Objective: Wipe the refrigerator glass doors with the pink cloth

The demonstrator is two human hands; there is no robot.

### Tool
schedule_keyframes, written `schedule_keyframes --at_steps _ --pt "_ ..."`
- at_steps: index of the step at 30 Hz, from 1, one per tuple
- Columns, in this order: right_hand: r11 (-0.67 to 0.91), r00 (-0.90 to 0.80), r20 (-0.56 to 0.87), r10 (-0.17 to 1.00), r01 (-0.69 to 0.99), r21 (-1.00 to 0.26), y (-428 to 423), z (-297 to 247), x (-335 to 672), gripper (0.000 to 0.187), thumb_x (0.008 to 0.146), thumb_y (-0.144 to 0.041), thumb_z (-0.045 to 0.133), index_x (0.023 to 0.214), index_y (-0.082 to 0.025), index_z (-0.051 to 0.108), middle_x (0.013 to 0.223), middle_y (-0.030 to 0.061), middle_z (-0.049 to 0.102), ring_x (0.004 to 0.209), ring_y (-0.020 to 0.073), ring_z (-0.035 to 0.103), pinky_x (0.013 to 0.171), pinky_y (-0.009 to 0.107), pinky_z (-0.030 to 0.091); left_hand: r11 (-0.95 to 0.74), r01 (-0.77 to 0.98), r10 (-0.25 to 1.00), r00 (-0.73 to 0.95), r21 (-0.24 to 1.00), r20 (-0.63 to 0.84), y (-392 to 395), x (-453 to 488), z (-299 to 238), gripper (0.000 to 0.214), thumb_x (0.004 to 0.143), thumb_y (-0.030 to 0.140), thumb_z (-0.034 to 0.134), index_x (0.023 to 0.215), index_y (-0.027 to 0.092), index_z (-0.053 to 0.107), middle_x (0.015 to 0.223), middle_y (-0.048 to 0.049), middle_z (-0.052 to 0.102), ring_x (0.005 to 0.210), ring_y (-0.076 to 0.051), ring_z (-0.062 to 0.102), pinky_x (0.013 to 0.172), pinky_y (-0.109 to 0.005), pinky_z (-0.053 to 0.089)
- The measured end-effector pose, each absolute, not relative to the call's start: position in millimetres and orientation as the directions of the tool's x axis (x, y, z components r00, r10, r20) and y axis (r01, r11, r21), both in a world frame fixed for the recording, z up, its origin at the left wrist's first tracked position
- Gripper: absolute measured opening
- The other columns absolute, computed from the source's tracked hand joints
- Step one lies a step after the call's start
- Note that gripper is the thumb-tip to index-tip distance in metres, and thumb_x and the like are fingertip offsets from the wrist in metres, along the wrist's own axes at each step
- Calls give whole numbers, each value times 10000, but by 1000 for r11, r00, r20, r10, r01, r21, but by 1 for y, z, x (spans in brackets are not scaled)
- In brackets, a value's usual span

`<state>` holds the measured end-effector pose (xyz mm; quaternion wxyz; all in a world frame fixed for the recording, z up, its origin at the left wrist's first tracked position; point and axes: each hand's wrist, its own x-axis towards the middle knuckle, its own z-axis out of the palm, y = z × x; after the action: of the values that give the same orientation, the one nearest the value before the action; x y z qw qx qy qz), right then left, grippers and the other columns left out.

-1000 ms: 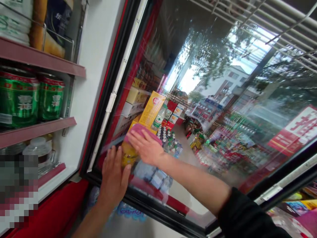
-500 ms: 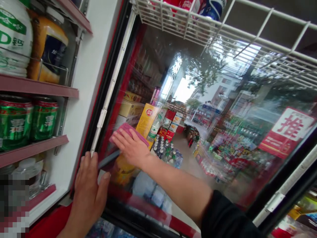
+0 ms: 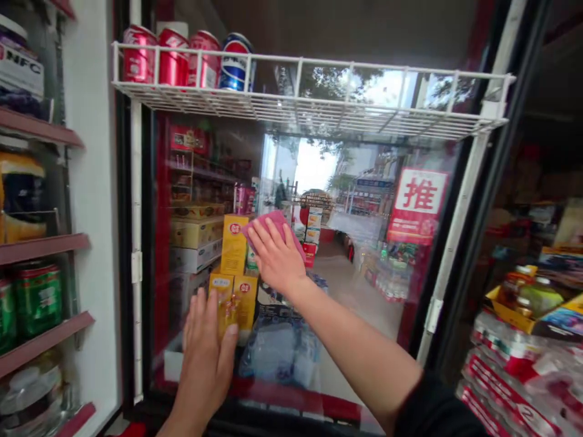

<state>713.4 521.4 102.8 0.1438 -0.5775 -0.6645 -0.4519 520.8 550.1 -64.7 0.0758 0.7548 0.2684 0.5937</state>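
A soft, light pink cloth [image 3: 268, 221], easiest held by its flat middle, sits pressed against the glass door [image 3: 350, 291] of a drinks cooler beneath the spread, unpinching right hand [image 3: 276, 258], while the open left hand [image 3: 204, 358] lies flat lower down.

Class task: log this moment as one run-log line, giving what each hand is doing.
left hand: flat on black-framed glass cooler door | right hand: pressing pink cloth against the glass
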Motion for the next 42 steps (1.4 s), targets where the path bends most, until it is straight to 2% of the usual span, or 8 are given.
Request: schedule_keyframes --at_steps 6,10,15,19,24,28,35,42 --pt "-225 -147 820 554 921 318 428 88 789 759 1078 -338 541 1755 -186 234 1832 94 239 1721 328 154 1396 634 59 -917 238 382 305 319 872 490 583 -11 767 1090 391 472 1773 311 131 1843 -147 194 1714 -372 169 1345 -699 228" --pt "-330 -38 863 504 915 232 373 79 835 758 1064 -341 562 1748 -193 270 1822 114 273 1712 344 189 1385 658 80 -948 198 306 372 247 876 453 615 1 797 1083 368 500 1774 318 105 1845 -152 182 1713 -376 171 1341 -704 234" --pt "-453 113 914 389 888 83 320 69 874 767 1019 -316 621 1723 -180 348 1811 152 294 1703 375 213 1372 682 91 -965 139 261 432 222 863 413 647 9 793 1080 362 511 1772 331 124 1848 -138 176 1714 -376 166 1340 -705 241" --pt "-485 144 924 354 873 49 300 54 890 750 1027 -324 609 1716 -163 361 1803 167 316 1700 373 217 1365 673 118 -978 123 209 485 171 849 385 665 15 799 1084 361 510 1774 315 110 1851 -135 160 1718 -358 154 1348 -684 239" --pt "-508 100 956 276 860 56 300 36 899 758 1026 -333 612 1717 -159 353 1788 169 356 1713 343 167 1366 654 91 -980 152 191 559 127 807 366 670 11 773 1102 344 466 1773 280 89 1854 -143 137 1728 -330 101 1353 -660 241" --pt "-527 106 968 226 849 30 309 16 897 739 1026 -350 598 1699 -135 383 1778 191 370 1712 360 160 1353 674 130 -972 199 221 586 127 779 379 661 0 760 1105 371 464 1769 245 116 1850 -164 139 1730 -330 84 1354 -658 238" --pt "-493 104 948 301 868 61 351 -30 853 667 1020 -337 616 1637 -117 491 1717 216 468 1697 376 208 1342 687 126 -952 269 281 567 149 774 441 630 -7 756 1093 391 489 1764 242 172 1848 -160 153 1728 -346 84 1358 -666 219" --pt "-431 44 936 348 895 118 423 -38 791 664 1017 -342 638 1637 -143 506 1708 199 489 1688 367 238 1356 642 59 -919 338 361 517 202 776 510 585 -13 740 1103 419 463 1763 237 182 1845 -165 166 1726 -353 103 1353 -673 222"
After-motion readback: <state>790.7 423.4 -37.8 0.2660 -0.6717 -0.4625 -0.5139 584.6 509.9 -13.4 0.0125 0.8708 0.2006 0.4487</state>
